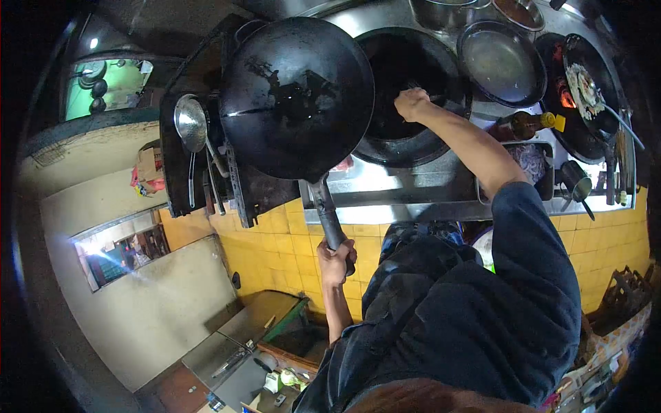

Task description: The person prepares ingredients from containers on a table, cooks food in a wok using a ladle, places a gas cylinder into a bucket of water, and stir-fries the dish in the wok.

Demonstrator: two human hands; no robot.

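Observation:
My left hand [335, 261] is wrapped round the handle of a large black wok [296, 131]. Its inside faces me, dark and shiny with wet-looking patches. The wok is at the left of the steel stove top, beside a dark round burner well [406, 148]. Over that well my right hand [412, 104] is closed, with the arm stretched forward. What it grips, if anything, is hidden in the dark.
To the right are a shallow pan of cloudy liquid [501, 62], a yellow-capped bottle [527, 126] and a second wok [606, 76] with food and a ladle near flames. A metal strainer [190, 124] lies at left. Steel pots [447, 15] stand behind.

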